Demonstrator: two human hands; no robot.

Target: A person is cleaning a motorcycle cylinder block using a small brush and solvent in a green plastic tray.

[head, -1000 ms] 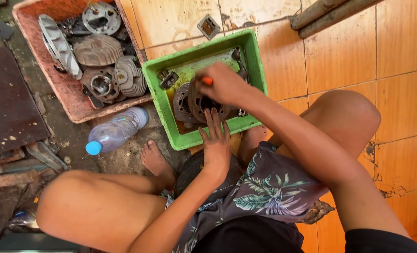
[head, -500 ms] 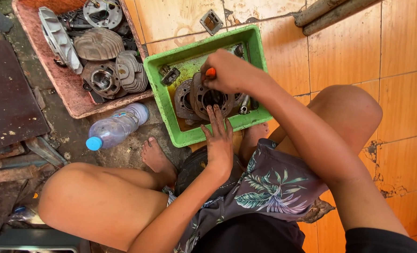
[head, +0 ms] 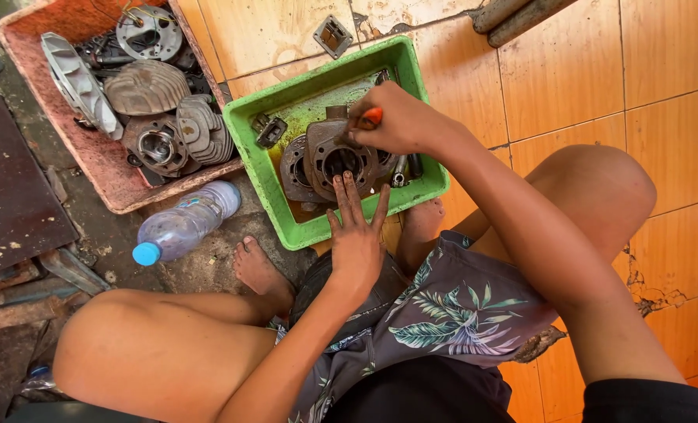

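Since a moment ago my right hand has slid a little toward the near side of the engine cylinder, still closed around an orange-handled tool at its top edge. My left hand lies flat, fingers spread, on the near rim of the green tray, fingertips touching the cylinder. That cylinder sits inside the tray on the tiled floor. Beside it stand a red tray of finned parts and a plastic bottle.

One view only, from the head, looking almost straight down over the person's knees, close in. The green tray sits upper centre; tiled floor fills the frame's right, dark ground left.
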